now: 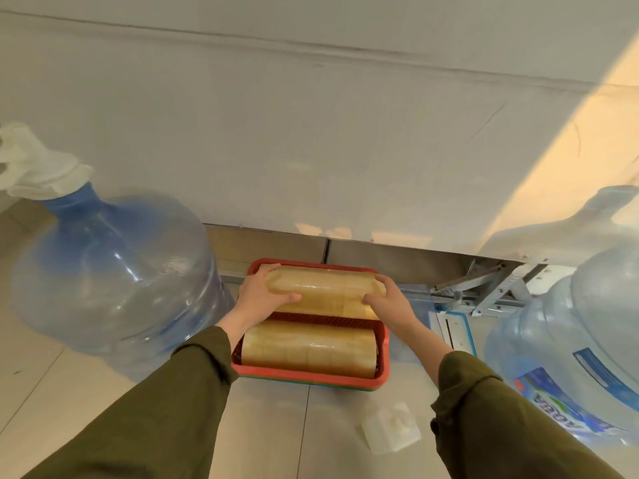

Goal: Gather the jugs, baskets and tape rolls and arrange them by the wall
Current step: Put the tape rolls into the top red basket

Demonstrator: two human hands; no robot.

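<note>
Left grip (257, 299): grasps the left end of the far rolls, thumb across the top, fingers curled over the end.
Right grip (390, 302): grasps the right end of the same rolls, thumb on top, fingers wrapped round the end.
Far rolls (325, 290): a row of clear amber tape rolls pressed side by side into one long glossy cylinder. It lies left to right over the far half of the basket. Whether it rests on the basket or hangs just above it, I cannot tell.
Near rolls (307, 347): a second row of the same kind, lying inside the basket's near half, parallel to the first.
Basket (311, 373): red plastic with a mesh bottom and low walls. It sits on the floor (269, 426) with its far edge close to the wall (311, 133). Green and blue edges show under its near rim.
Left jug (114, 267): large, clear blue, upright, just left of the basket, with a white pump (34, 164) on its neck.
Right jug (570, 323): large, clear pale blue, right of the basket, with a blue printed label (567, 399).
Bracket (484, 288): metal, at the wall's foot between the basket and the right jug.
White block (390, 428): small plastic piece on the floor, near side of the basket.
Sleeves (155, 409): olive green, on both arms.
</note>
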